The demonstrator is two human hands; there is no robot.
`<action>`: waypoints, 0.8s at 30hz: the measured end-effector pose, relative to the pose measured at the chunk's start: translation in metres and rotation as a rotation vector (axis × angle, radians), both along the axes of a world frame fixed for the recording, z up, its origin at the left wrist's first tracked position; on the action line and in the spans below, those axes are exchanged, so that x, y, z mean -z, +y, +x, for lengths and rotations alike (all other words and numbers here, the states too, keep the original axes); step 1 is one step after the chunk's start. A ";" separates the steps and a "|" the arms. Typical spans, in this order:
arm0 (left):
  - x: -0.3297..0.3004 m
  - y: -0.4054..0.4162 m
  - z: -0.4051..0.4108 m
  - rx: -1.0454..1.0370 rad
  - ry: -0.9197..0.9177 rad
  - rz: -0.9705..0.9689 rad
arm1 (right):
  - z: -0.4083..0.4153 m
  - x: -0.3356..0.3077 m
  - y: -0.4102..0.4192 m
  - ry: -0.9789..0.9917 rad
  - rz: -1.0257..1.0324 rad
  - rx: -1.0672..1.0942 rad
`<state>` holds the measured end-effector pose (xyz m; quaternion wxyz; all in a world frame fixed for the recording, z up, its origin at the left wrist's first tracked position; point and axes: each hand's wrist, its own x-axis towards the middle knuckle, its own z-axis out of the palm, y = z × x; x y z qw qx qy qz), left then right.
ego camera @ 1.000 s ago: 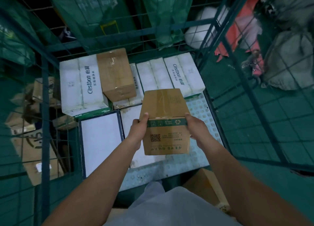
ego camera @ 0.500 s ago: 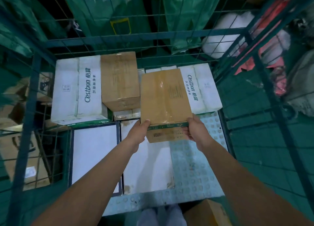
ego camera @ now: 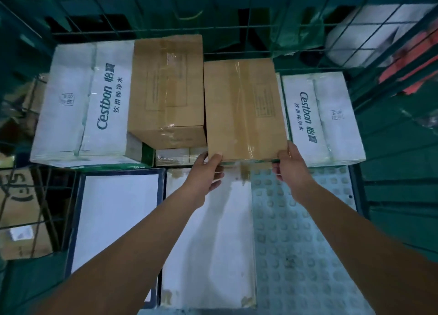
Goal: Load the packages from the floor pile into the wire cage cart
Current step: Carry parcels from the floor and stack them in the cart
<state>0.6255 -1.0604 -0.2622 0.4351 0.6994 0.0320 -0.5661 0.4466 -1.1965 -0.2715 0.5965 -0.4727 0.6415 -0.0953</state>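
Both my hands hold the near corners of a taped brown cardboard box (ego camera: pixel 244 108), left hand (ego camera: pixel 205 172) and right hand (ego camera: pixel 290 170) each with thumb on top. It lies inside the green wire cage cart (ego camera: pixel 237 28), touching a second brown carton (ego camera: pixel 166 92), atop white Cestbon water cases (ego camera: pixel 322 118).

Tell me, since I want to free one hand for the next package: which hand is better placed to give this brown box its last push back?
Probably the left hand: its fingers wrap the brown box at its near corner beside the other brown box. The right hand only grips the outer corner.
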 end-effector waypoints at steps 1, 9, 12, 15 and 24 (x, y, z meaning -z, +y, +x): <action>0.002 -0.006 0.004 -0.040 0.016 0.004 | 0.003 0.001 -0.005 -0.012 -0.016 -0.014; 0.004 -0.067 0.045 -0.282 0.077 -0.024 | 0.048 0.011 -0.062 -0.051 -0.073 -0.132; 0.012 -0.079 0.050 -0.340 0.076 -0.044 | 0.057 0.016 -0.072 -0.060 -0.095 -0.135; 0.020 -0.081 0.048 -0.366 0.044 -0.021 | 0.058 0.021 -0.066 -0.041 -0.104 -0.133; 0.020 -0.087 0.047 -0.380 -0.025 -0.001 | 0.063 0.023 -0.070 -0.033 -0.074 -0.079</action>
